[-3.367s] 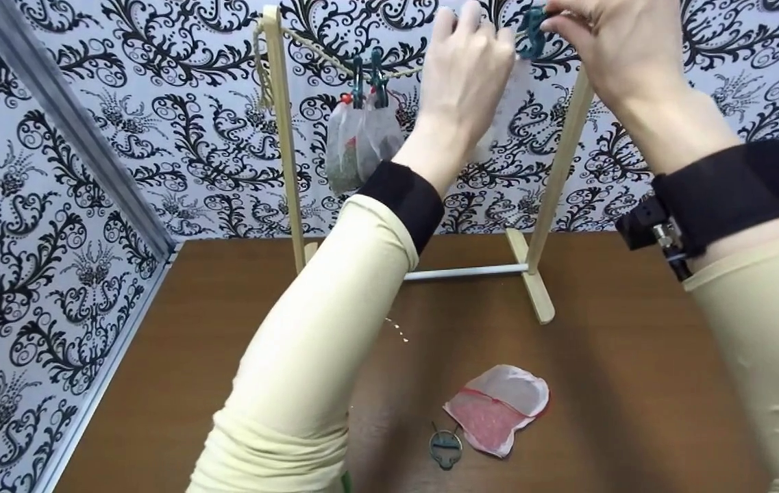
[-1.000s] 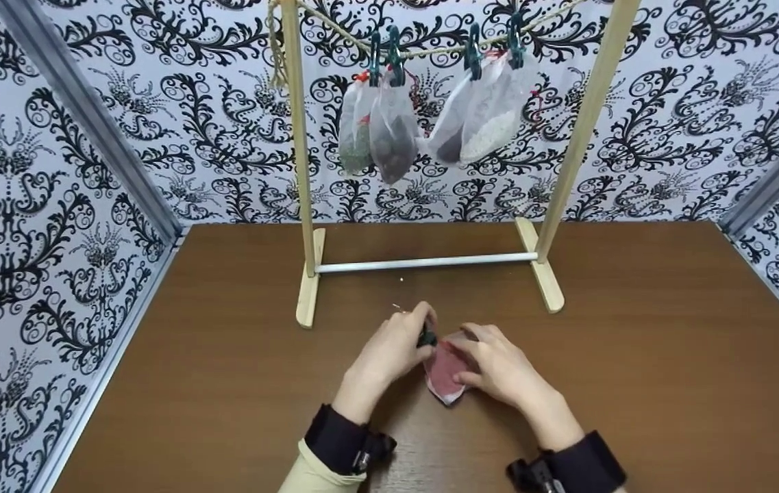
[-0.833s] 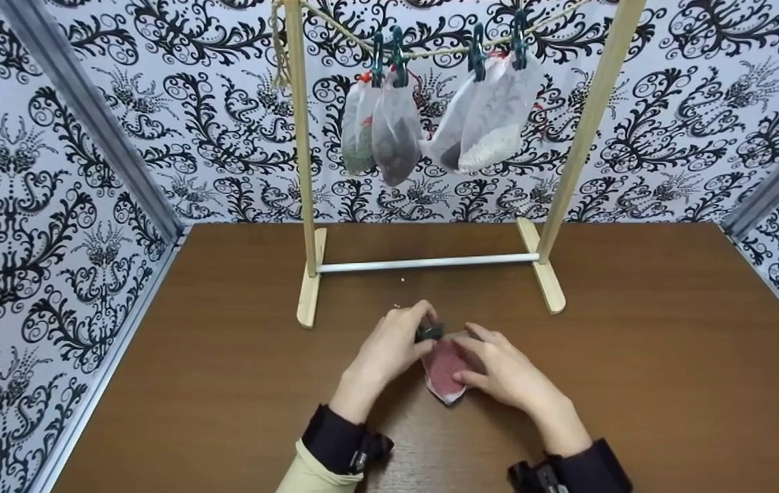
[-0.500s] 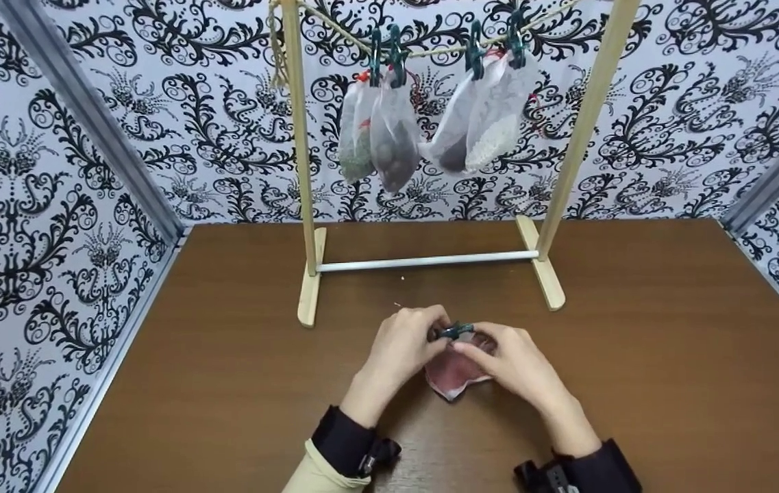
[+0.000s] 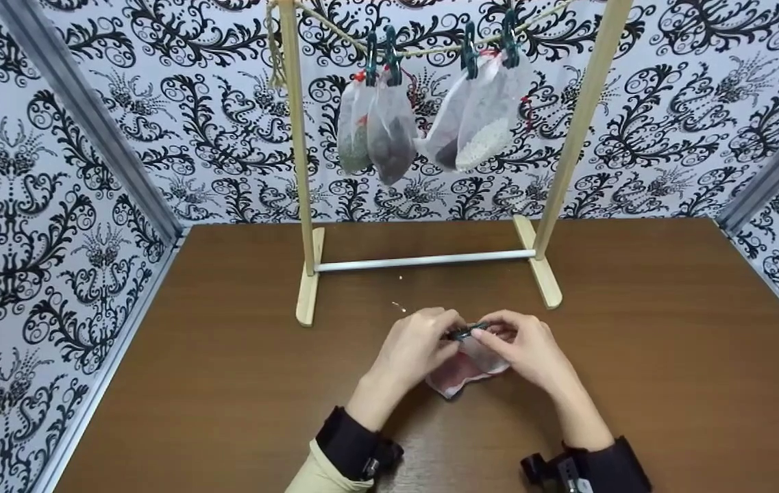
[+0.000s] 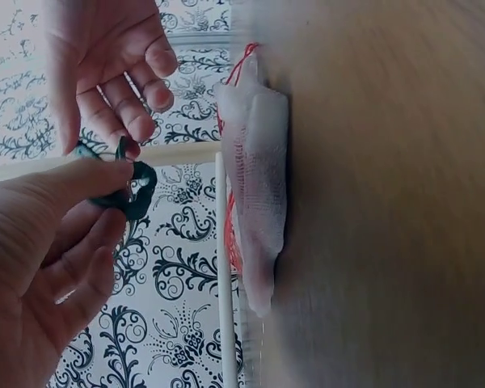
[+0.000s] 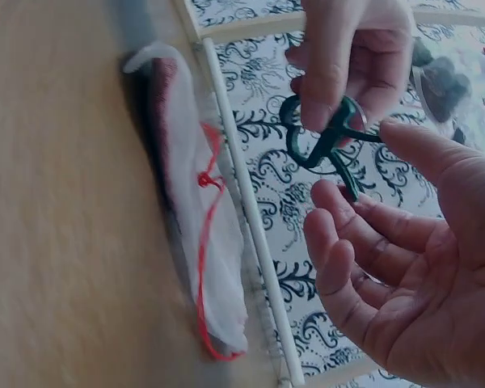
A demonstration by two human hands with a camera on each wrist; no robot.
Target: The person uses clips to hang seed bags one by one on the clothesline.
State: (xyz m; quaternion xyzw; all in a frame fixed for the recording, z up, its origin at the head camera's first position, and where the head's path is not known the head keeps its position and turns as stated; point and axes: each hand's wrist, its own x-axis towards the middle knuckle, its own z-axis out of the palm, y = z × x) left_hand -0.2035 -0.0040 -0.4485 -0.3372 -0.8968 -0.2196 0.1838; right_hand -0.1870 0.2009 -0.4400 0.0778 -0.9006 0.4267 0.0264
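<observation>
Low over the table, my left hand (image 5: 420, 346) pinches a dark green spring clothespin (image 7: 337, 125) between thumb and fingers. My right hand (image 5: 533, 349) meets it from the other side. In the right wrist view its thumb is at one handle end and a fingertip at the other. Just below the hands, a white mesh drawstring bag (image 5: 458, 375) with pinkish-red contents lies on the table. Its red cord (image 7: 204, 267) trails along it in the right wrist view. The hands partly cover bag and clothespin in the head view.
Behind the hands stands a wooden frame (image 5: 300, 137) with a white crossbar (image 5: 423, 261). Several green clothespins hold filled mesh bags on its rope, including a green-filled bag (image 5: 353, 147) and a white-filled bag (image 5: 488, 140). Small white bits (image 5: 399, 307) lie on the table (image 5: 225, 370).
Both hands have come down from the rope, where another bag now hangs. My left hand has picked up the clothespin from the table. My right hand has moved from the pink-filled bag to that clothespin.
</observation>
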